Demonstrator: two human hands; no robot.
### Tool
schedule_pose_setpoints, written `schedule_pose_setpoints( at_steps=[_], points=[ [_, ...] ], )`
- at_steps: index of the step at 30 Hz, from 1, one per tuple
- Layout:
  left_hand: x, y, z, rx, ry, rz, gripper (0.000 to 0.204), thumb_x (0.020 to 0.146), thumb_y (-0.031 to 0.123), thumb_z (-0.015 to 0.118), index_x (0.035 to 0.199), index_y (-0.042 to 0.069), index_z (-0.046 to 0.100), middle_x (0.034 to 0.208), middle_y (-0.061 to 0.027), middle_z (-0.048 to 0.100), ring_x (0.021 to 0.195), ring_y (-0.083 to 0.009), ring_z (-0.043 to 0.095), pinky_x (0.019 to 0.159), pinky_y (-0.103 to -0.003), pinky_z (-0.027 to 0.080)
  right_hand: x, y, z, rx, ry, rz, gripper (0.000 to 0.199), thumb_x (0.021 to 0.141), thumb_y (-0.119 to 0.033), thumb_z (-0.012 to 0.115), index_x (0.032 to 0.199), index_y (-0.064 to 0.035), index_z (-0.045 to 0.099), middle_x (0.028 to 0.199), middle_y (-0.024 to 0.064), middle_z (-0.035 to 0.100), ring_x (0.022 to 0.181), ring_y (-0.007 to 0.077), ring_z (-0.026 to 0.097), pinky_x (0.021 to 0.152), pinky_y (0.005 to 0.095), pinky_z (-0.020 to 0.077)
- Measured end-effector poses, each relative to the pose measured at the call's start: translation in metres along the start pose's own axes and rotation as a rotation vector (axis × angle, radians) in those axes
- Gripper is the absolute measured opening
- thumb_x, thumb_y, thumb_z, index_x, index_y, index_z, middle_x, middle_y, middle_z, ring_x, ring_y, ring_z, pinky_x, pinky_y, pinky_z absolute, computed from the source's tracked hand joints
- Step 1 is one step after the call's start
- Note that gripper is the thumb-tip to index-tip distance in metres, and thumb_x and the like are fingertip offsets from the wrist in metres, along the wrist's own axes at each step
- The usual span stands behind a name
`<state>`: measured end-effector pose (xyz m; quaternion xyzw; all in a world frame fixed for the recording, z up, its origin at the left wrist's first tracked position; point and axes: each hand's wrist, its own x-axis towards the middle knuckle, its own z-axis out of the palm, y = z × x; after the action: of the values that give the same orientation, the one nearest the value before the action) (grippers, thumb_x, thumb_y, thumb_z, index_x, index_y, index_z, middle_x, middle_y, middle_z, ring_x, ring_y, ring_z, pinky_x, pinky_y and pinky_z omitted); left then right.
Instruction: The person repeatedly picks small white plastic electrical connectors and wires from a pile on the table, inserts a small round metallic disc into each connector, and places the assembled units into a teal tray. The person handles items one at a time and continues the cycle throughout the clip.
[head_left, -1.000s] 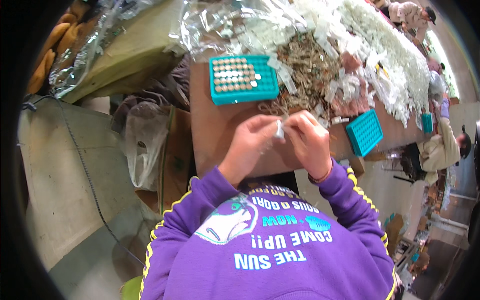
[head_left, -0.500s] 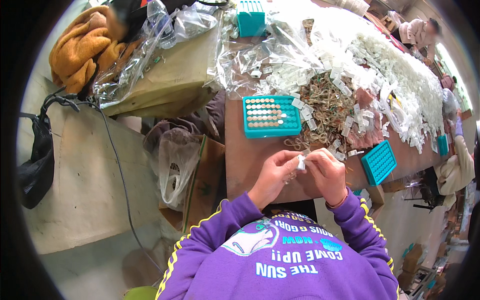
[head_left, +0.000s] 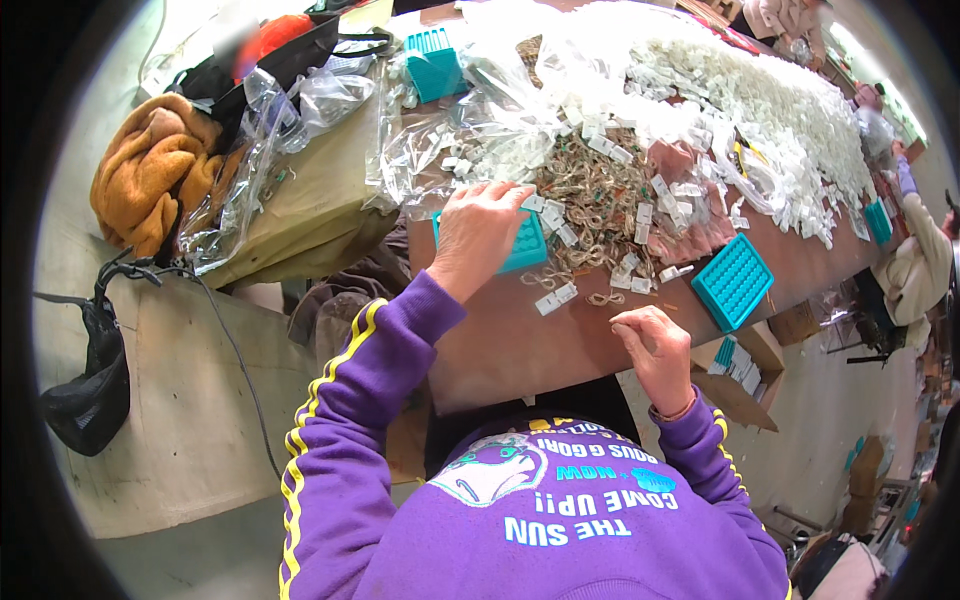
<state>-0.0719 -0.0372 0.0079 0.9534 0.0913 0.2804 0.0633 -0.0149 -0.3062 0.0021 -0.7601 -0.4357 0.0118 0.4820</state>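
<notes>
My left hand [head_left: 478,238] reaches over the teal tray with rows of round holes [head_left: 524,251] and covers much of it. Its fingers are bent and pressed together near the tray's right side; what they hold, if anything, is hidden. My right hand [head_left: 655,352] is low over the brown table [head_left: 500,352], its thumb and fingertips pinched together with nothing visible in them. Between the hands lies a small white tag [head_left: 556,298] beside the near edge of a tangled heap of beige cords [head_left: 595,215]. Several more white tags lie among the cords.
A second teal holed tray [head_left: 733,282] lies right of my right hand. A teal box [head_left: 433,66] stands at the far left. White pieces [head_left: 760,120] are heaped behind. An open carton [head_left: 745,385] sits below the table's right edge. Other people work at the far right.
My hands were together around a small white piece and have parted. The left has moved up and left over the tray; the right stays low, pinched. A tag now lies between them. The view has shifted.
</notes>
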Motion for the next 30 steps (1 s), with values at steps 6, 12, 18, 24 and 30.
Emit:
schedule_pose_setpoints(
  at_steps=[6,12,18,24,30],
  points=[
    [0.015,-0.005,0.031,0.098,-0.055,-0.040,0.018,0.077,0.026,0.073,0.088,0.012,0.066,0.093,-0.0040,0.065,0.096,-0.0256,0.062,0.083,-0.039,0.046,-0.008,0.008,-0.005,0.026,-0.021,0.010,0.009,0.081,0.000,0.068,0.090,-0.0015,0.068,0.082,0.0120,0.066,0.071,0.0255,0.065,0.065,0.0315,0.0514],
    [0.016,-0.008,0.039,-0.071,0.039,0.081,0.014,0.078,0.020,0.071,0.086,0.013,0.063,0.087,-0.0048,0.065,0.090,-0.0256,0.063,0.080,-0.040,0.047,-0.007,0.017,-0.008,-0.008,-0.039,-0.007,0.009,0.081,-0.001,0.068,0.090,-0.0021,0.067,0.083,0.0125,0.067,0.074,0.0272,0.066,0.066,0.0314,0.0523],
    [0.017,-0.003,0.022,-0.353,0.008,0.053,0.012,0.081,0.011,0.068,0.093,0.010,0.066,0.095,-0.0087,0.065,0.080,-0.0280,0.065,0.069,-0.036,0.053,0.006,0.040,-0.022,-0.179,0.125,0.001,0.008,0.082,-0.005,0.068,0.090,-0.0025,0.067,0.085,0.0134,0.067,0.074,0.0280,0.066,0.065,0.0328,0.0523],
    [-0.009,0.012,-0.002,-0.584,0.104,-0.127,0.012,0.082,0.005,0.072,0.092,0.001,0.068,0.078,-0.0002,0.063,0.064,-0.0028,0.053,0.057,-0.020,0.044,0.034,0.070,-0.019,-0.506,0.095,-0.019,0.012,0.081,-0.015,0.068,0.089,-0.0073,0.065,0.084,0.0096,0.062,0.079,0.0294,0.062,0.071,0.0385,0.0500],
    [-0.043,0.028,-0.010,-1.045,-0.129,-0.520,0.012,0.080,0.007,0.075,0.082,0.001,0.065,0.076,0.0006,0.059,0.066,-0.0035,0.056,0.060,-0.021,0.047,0.048,0.076,-0.011,-0.511,0.130,-0.127,0.007,0.079,-0.011,0.069,0.083,-0.0064,0.066,0.082,0.0093,0.061,0.079,0.0280,0.060,0.071,0.0373,0.0494]
  ],
)
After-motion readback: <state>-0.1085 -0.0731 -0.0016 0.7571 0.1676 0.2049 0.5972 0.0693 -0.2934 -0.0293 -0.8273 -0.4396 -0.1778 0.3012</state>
